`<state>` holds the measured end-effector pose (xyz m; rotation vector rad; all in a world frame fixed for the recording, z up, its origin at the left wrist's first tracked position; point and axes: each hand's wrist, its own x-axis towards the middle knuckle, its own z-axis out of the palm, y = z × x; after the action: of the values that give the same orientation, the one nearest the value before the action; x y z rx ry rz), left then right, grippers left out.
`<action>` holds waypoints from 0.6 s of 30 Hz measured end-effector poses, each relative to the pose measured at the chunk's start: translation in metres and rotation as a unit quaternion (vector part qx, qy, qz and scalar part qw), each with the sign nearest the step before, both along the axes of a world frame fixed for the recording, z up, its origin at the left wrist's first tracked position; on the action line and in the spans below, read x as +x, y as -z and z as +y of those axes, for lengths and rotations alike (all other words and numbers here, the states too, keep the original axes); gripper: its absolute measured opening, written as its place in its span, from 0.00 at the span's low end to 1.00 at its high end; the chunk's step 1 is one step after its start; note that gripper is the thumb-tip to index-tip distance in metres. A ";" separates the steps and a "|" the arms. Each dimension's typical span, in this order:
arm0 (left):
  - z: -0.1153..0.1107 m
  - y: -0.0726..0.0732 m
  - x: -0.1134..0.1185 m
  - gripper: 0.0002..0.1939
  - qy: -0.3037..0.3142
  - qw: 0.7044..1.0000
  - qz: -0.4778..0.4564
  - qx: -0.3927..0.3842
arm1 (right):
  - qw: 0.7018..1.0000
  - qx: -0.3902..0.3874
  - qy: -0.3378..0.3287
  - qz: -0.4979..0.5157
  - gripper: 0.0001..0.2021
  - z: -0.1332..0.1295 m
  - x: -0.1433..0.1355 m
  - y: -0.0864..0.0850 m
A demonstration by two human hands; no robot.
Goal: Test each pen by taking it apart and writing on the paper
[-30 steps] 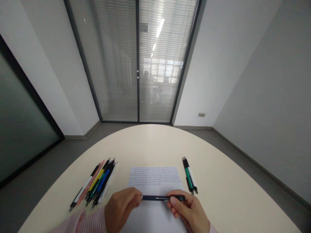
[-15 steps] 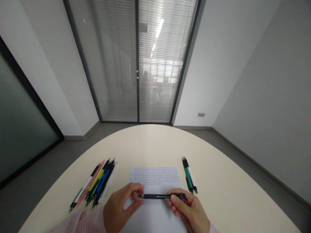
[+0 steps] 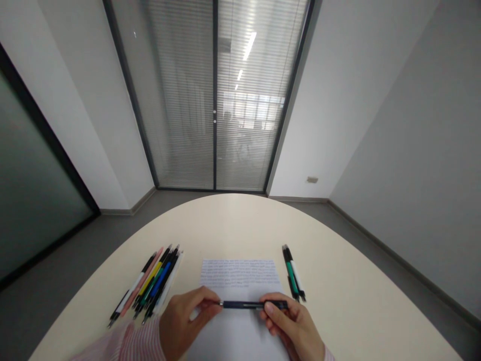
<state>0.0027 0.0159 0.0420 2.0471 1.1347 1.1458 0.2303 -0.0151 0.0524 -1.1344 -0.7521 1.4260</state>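
A dark blue pen [image 3: 243, 304] is held level above a sheet of paper [image 3: 240, 273] whose upper part bears lines of handwriting. My right hand [image 3: 291, 321] grips the pen's black end between thumb and fingers. At the other end, thumb and forefinger of my left hand [image 3: 191, 316] pinch the pen's tip. Several pens [image 3: 152, 281] in black, white, pink, yellow, green and blue lie in a bunch beside my left hand. Beyond my right hand lie two pens [image 3: 291, 273], one with a green barrel and one with a white barrel.
Everything lies on a cream table [image 3: 233, 220] with a rounded far edge. Behind it stands a glass partition [image 3: 184, 125] with blinds. A white wall [image 3: 330, 100] with a socket plate [image 3: 312, 179] is at the right.
The fingers of my left hand have closed on the tip of the pen, where they were apart before. My right hand keeps its hold.
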 end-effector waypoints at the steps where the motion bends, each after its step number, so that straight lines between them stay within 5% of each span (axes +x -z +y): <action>1: 0.000 0.002 0.000 0.01 0.003 1.000 -0.003 -0.011 | 1.000 0.001 0.000 0.002 0.17 0.000 0.000 0.000; 5: 0.000 0.003 0.000 0.17 0.005 0.999 -0.025 -0.038 | 1.000 0.005 0.002 0.002 0.17 0.000 0.000 0.001; 9: 0.001 -0.001 -0.002 0.03 0.005 1.000 0.009 0.014 | 1.000 0.004 0.003 0.006 0.17 0.000 0.000 0.002; 12: 0.002 0.000 -0.003 0.02 0.013 1.000 0.006 0.017 | 1.000 0.001 0.002 0.004 0.17 -0.001 -0.001 0.000; 16: 0.002 0.001 -0.002 0.19 0.015 0.999 -0.033 0.015 | 1.000 -0.003 0.002 0.004 0.17 -0.001 -0.001 -0.002; 18: 0.002 -0.002 -0.002 0.15 0.015 0.999 -0.031 0.040 | 1.000 -0.003 0.002 0.003 0.18 0.000 0.000 -0.001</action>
<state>0.0011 0.0177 0.0440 2.0659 1.0399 1.2500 0.2299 -0.0154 0.0533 -1.1366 -0.7411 1.4278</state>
